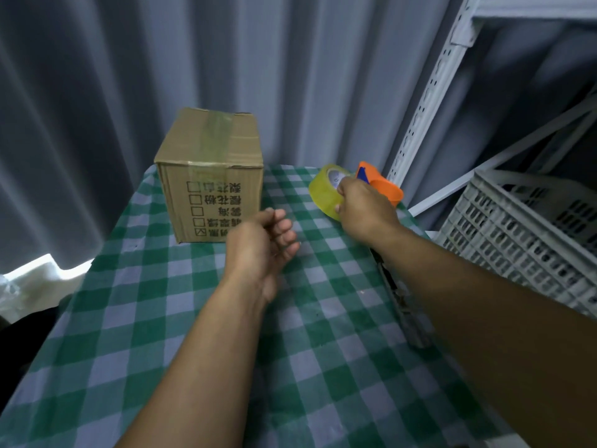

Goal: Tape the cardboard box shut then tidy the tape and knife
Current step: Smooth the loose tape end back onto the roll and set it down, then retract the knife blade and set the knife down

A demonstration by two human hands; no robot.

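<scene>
Green-and-white checked cloth covers a table point(135, 318) set against grey curtains, with two bare arms reaching in.

Toward the back left stands the cardboard box point(210, 176), its top flaps closed under a strip of clear tape, upside-down printed characters on its near side. Right hand point(365, 208) reaches to the far right corner, its grip closed around the yellowish tape roll point(323, 189). Just behind the roll lies an orange knife point(381, 182). Left hand point(261, 247) hovers mid-table, fingers loosely curled, holding nothing. A white plastic crate point(523, 234) sits to the right.
</scene>
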